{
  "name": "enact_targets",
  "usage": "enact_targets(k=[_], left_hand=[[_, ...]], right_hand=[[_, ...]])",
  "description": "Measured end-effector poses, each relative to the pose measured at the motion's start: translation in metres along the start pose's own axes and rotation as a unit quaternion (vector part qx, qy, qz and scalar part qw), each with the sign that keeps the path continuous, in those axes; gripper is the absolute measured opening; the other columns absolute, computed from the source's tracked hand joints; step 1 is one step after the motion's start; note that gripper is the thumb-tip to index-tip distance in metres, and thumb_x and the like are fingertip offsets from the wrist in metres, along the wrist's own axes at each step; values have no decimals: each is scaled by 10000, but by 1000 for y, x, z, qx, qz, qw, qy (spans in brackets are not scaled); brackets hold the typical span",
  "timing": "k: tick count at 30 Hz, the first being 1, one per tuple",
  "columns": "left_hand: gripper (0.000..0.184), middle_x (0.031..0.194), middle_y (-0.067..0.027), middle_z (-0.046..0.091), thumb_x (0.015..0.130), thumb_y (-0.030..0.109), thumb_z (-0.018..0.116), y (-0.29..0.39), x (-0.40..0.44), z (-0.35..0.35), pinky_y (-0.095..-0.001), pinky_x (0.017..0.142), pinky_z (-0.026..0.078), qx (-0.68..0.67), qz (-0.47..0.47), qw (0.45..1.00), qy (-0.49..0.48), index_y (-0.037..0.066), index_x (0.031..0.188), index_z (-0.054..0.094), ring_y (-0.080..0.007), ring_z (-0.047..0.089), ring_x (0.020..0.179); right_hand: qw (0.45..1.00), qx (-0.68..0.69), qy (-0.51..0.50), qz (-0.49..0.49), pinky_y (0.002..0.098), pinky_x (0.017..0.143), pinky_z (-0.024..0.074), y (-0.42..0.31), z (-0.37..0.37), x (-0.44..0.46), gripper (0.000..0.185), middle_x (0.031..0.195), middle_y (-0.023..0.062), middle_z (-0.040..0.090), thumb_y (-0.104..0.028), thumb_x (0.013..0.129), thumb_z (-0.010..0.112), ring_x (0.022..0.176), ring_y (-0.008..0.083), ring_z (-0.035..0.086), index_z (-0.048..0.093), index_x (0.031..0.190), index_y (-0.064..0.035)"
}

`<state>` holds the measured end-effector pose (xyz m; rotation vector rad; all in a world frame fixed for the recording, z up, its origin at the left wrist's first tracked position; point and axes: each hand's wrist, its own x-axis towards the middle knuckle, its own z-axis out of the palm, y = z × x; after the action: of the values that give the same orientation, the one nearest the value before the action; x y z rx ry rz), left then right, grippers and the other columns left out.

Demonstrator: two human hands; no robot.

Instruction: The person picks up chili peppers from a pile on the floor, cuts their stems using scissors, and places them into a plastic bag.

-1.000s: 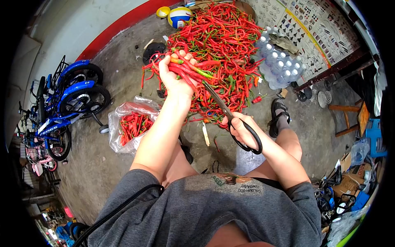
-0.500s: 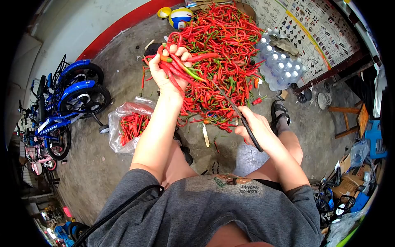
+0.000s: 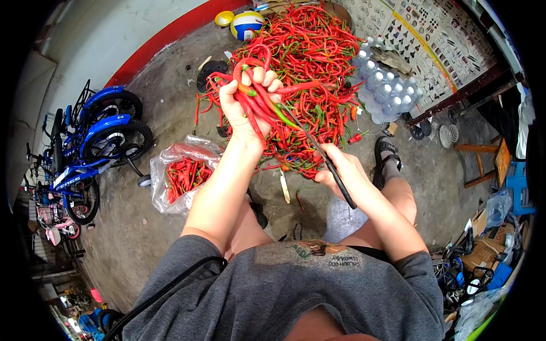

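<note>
My left hand (image 3: 245, 122) is closed round a bunch of long red chili peppers (image 3: 263, 101), raised over the near left part of a big chili heap (image 3: 310, 51). Some of the held peppers have green or orange ends. My right hand (image 3: 341, 170) grips a long, thin black tool (image 3: 318, 146) with a thicker handle end; its exact kind is unclear. The tool slants up and left, its tip overlapping the held peppers; whether it touches them I cannot tell. Left of my left forearm, a clear plastic bag (image 3: 162, 183) holds more red chilies.
Shrink-wrapped water bottles (image 3: 389, 94) stand right of the heap, and a volleyball (image 3: 246, 26) lies at its far left. Blue bicycles (image 3: 96, 136) are on the left. A wooden stool (image 3: 500, 162), a blue plastic stool (image 3: 518, 187) and piled boxes (image 3: 483, 253) are at the right.
My left hand has moved right and slightly nearer with the chili peppers. The black tool has shifted a little left, and its tip now overlaps the bunch.
</note>
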<state>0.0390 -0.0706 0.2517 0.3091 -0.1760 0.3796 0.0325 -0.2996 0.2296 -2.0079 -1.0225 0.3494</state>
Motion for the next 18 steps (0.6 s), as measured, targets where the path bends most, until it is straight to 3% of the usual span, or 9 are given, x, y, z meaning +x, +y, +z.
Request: enact_targets(k=[9,16,18], left_hand=[[214,697,-9,425,690,264,588,0,0,2,-270,673,330,-6,10,1000,-23,106,647,451,-148,362,718],[205,708,-14,445,679,239,615,7,2,2,-270,676,343,-35,32,998,-39,101,649,467,-149,376,723],[201,715,-16,453,674,231,622,12,3,0,-273,682,349,-43,41,997,-40,100,651,472,-151,383,728]], right_hand=[[995,94,-19,42,360,504,410,-1,12,-5,601,543,134,471,-550,788,558,515,323,522,482,1057,-19],[993,106,-30,31,328,493,400,-7,8,-8,506,527,114,461,-490,824,565,498,281,522,501,1016,-26],[983,158,-71,67,317,498,395,-8,7,-10,523,534,98,453,-521,833,532,495,241,507,498,1007,-30]])
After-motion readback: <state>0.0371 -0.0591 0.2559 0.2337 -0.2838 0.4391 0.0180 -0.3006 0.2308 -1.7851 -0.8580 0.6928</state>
